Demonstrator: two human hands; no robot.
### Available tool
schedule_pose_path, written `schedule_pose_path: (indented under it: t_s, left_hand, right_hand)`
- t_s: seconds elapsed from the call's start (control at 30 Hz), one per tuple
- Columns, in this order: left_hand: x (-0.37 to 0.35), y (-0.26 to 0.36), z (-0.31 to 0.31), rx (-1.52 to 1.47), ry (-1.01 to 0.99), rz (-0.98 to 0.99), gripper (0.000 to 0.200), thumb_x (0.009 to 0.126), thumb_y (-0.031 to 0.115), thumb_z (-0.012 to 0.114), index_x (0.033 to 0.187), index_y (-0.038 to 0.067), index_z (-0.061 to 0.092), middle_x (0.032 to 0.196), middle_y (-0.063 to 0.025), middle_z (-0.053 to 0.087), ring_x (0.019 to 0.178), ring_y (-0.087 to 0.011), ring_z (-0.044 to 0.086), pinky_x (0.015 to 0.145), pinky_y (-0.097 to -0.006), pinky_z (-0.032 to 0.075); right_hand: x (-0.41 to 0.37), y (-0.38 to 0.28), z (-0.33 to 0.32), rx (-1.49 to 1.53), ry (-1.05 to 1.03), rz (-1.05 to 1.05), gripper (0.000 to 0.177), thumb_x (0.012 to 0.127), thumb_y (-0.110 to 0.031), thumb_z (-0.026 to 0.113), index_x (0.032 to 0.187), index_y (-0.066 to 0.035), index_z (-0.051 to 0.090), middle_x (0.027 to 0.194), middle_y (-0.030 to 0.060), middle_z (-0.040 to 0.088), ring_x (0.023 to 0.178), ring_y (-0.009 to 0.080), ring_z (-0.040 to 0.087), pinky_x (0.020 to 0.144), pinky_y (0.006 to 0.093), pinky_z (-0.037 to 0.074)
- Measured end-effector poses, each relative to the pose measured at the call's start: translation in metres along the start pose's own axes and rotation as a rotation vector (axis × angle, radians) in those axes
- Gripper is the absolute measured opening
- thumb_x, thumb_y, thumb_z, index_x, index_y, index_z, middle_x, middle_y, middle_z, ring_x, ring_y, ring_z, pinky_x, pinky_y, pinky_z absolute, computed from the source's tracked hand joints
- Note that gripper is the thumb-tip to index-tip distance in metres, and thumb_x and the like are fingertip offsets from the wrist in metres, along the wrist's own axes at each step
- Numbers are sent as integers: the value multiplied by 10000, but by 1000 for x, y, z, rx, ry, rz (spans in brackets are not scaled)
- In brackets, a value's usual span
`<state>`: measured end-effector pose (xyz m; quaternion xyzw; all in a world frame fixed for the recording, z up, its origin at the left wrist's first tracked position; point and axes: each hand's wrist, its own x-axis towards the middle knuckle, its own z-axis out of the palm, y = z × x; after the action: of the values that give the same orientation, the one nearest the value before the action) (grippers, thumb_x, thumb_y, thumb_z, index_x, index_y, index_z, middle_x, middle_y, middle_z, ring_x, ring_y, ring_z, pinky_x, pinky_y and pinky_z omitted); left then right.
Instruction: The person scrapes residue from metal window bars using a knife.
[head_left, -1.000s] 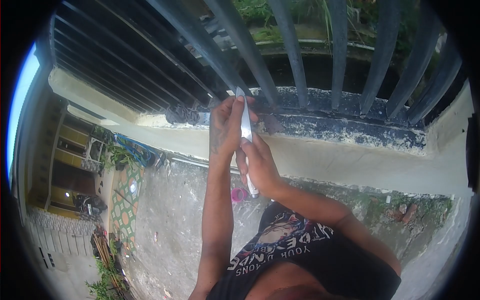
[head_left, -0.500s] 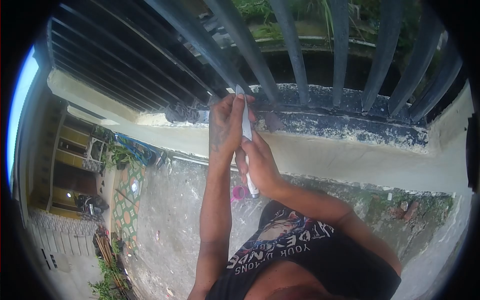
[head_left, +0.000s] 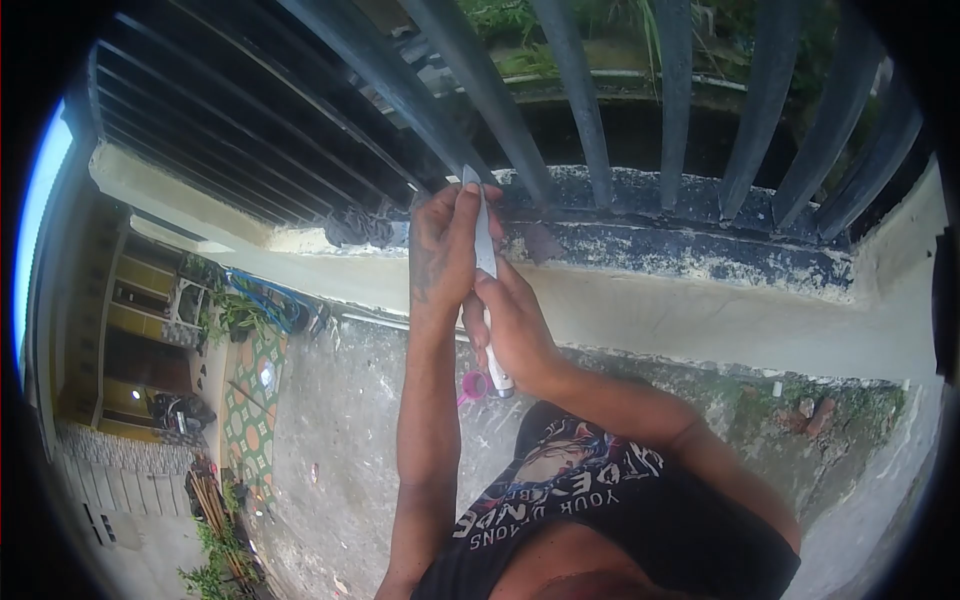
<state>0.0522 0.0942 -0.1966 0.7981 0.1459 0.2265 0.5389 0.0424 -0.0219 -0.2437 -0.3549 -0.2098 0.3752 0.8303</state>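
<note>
A knife with a pale blade and white handle points away from me, toward the bars. My left hand pinches the blade near its tip, thumb lying on the flat side. Around the handle my right hand is closed, and the handle's butt sticks out below it. Both hands are over the ledge of the low wall. A dark crumpled cloth lies on the ledge left of my left hand, and a small flat brownish piece rests on it to the right.
Dark metal bars rise from the worn ledge ahead. On the concrete floor below is a pink round item with a handle. Farther left stand plants, a blue hose and a tiled porch.
Both hands and the knife appear slightly farther left in view, along with a small shift of the whole scene. The grip on the knife looks the same.
</note>
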Motion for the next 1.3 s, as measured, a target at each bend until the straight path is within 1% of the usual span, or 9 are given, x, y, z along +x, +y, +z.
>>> schedule_pose_path:
  t_s: [0.03, 0.1, 0.23, 0.33, 0.67, 0.77, 0.87, 1.0, 1.3]
  left_hand:
    - [0, 2, -1, -29, 7, -12, 353, 1088, 299, 522, 1064, 16, 733, 682, 6, 640, 571, -43, 549, 527, -214, 407]
    - [0, -1, 1, -49, 6, -22, 351, 1089, 296, 520, 1068, 17, 732, 686, 7, 641, 565, -41, 539, 525, -210, 398]
    - [0, -1, 4, 7, 16, -6, 357, 1091, 301, 516, 1065, 19, 733, 691, 9, 641, 562, -42, 531, 528, -203, 401]
    - [-2, 7, 2, -55, 26, -13, 378, 1081, 294, 519, 1035, -20, 724, 697, -22, 637, 591, -77, 555, 561, -248, 425]
    - [-2, 14, 2, -38, 40, -12, 382, 1080, 293, 516, 1033, -21, 728, 692, -24, 640, 598, -77, 561, 562, -248, 429]
    - [0, 9, 2, -24, 53, 1, 385, 1080, 290, 513, 1021, -20, 733, 689, -26, 643, 597, -79, 568, 565, -244, 435]
    - [2, 2, 3, -12, 23, -5, 347, 1087, 288, 529, 1080, 9, 735, 692, 10, 635, 582, -39, 557, 543, -204, 433]
    - [-2, 17, -1, -116, 32, -24, 349, 1088, 285, 529, 1069, 2, 733, 708, 13, 644, 593, -39, 563, 543, -199, 431]
    - [3, 10, -1, -69, 4, 16, 352, 1091, 281, 517, 1085, 3, 733, 712, 19, 643, 588, -52, 559, 551, -208, 442]
  right_hand:
    - [-1, -1, 0, 23, -7, -6, 267, 1111, -241, 344, 1200, -40, 495, 630, -3, 468, 445, 90, 439, 404, 266, 449]
    - [0, 1, 0, 22, 1, -13, 269, 1110, -243, 348, 1197, -37, 499, 629, -5, 466, 446, 90, 440, 406, 265, 450]
    - [0, 0, -5, -3, 22, 3, 274, 1110, -242, 354, 1208, -34, 502, 627, -6, 465, 448, 90, 441, 405, 265, 453]
    - [-1, -3, -2, 17, -35, -26, 296, 1110, -244, 351, 1254, -31, 497, 636, 1, 466, 454, 90, 437, 400, 262, 456]
    - [-2, -11, 1, 23, -40, 18, 327, 1106, -248, 354, 1311, -30, 488, 635, 3, 465, 452, 92, 434, 404, 262, 454]
    - [-1, -6, -2, 17, -17, 12, 321, 1105, -245, 359, 1306, -31, 490, 630, 0, 462, 447, 94, 433, 413, 264, 457]
    - [0, -6, -3, 0, 1, -3, 321, 1104, -241, 363, 1314, -34, 490, 629, -3, 461, 454, 93, 440, 421, 263, 461]
    - [-2, -14, 7, 14, -35, -3, 341, 1104, -241, 341, 1331, -28, 479, 625, -4, 462, 450, 95, 443, 414, 264, 455]
    - [0, -13, 5, 3, 1, 8, 316, 1106, -253, 356, 1282, -27, 488, 636, 11, 472, 436, 103, 445, 408, 269, 443]
